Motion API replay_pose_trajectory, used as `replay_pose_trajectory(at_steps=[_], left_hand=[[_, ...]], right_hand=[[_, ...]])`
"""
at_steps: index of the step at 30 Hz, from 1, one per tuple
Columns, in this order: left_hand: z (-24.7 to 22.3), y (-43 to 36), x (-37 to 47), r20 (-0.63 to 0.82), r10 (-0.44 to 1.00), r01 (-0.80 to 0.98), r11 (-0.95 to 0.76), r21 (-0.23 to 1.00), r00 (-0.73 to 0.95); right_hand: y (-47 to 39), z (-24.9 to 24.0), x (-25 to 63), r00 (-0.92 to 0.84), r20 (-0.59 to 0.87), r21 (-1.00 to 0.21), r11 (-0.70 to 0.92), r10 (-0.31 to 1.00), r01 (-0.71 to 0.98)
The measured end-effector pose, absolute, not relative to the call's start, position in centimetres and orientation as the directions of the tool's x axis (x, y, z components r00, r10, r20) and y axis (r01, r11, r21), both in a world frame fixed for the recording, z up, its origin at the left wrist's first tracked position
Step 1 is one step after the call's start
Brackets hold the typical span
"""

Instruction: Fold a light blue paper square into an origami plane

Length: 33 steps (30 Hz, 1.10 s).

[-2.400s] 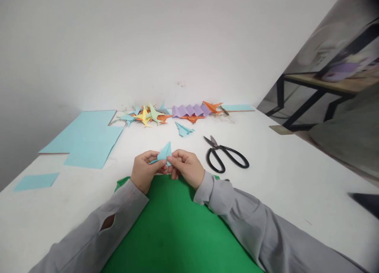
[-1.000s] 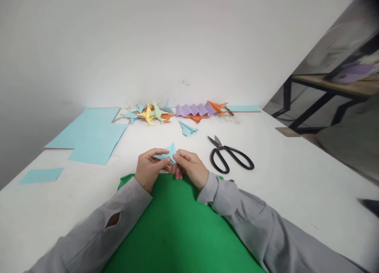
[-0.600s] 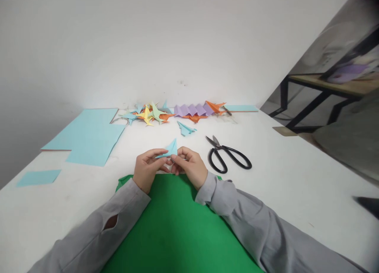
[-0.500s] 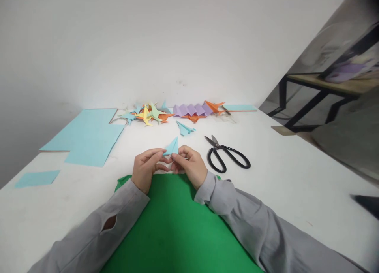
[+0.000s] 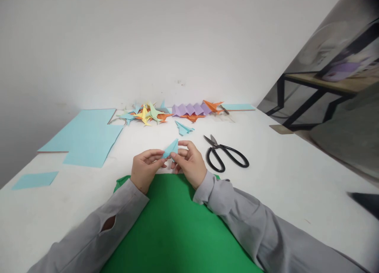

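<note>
Between my two hands, just above the table's near edge, is a small piece of folded light-blue paper with a pointed tip facing up and away. My left hand pinches its left corner between thumb and fingers. On the other side, my right hand grips the lower right part, thumb on top and index finger raised behind. The paper's lower edge is partly covered by the fingers. Beyond the hands lies a finished-looking blue paper plane. Black-handled scissors rest partly open to the right.
Light-blue paper sheets lie at the left, with a small blue rectangle nearer. Along the wall sit a pile of colourful folded paper figures, a purple pleated strip and an orange folded figure. Green cloth covers my front.
My right index finger has lifted away from the folded paper, and the paper has turned slightly. My left fingers have shifted a little at its corner. The view has moved slightly.
</note>
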State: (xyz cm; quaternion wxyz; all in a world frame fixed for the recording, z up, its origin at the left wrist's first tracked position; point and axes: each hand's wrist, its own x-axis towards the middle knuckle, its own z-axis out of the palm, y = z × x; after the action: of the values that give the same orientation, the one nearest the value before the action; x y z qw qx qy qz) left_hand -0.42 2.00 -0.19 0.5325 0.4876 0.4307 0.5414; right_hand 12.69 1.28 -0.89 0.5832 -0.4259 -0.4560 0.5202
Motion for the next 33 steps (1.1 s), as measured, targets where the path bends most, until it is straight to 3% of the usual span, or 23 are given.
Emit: replay_pose_trajectory(at_steps=[8, 12, 16, 25, 33], left_hand=[[-0.3, 2.1, -0.5, 0.079, 0.997, -0.175, -0.074, 0.982, 0.020], [-0.3, 2.0, -0.6, 0.075, 0.995, -0.175, -0.063, 0.983, 0.061], [0.1, 1.9, -0.5, 0.034, 0.989, -0.330, 0.015, 0.944, 0.145], [0.1, 1.9, -0.4, -0.024, 0.986, -0.352, 0.081, 0.932, 0.162], [-0.3, 1.9, -0.5, -0.028, 0.987, -0.368, 0.086, 0.926, 0.160]], right_hand=[[0.9, -1.4, 12.7, -0.031, 0.348, -0.934, 0.350, 0.937, 0.077], [1.1, -1.3, 12.8, 0.011, 0.184, -0.983, 0.184, 0.983, -0.010], [1.5, -1.0, 13.2, 0.001, 0.030, -0.982, 0.030, 1.000, -0.186], [1.8, -0.7, 13.6, -0.121, -0.022, -0.937, -0.063, 0.992, -0.342], [1.8, -0.6, 13.8, -0.136, -0.023, -0.945, -0.066, 0.990, -0.319]])
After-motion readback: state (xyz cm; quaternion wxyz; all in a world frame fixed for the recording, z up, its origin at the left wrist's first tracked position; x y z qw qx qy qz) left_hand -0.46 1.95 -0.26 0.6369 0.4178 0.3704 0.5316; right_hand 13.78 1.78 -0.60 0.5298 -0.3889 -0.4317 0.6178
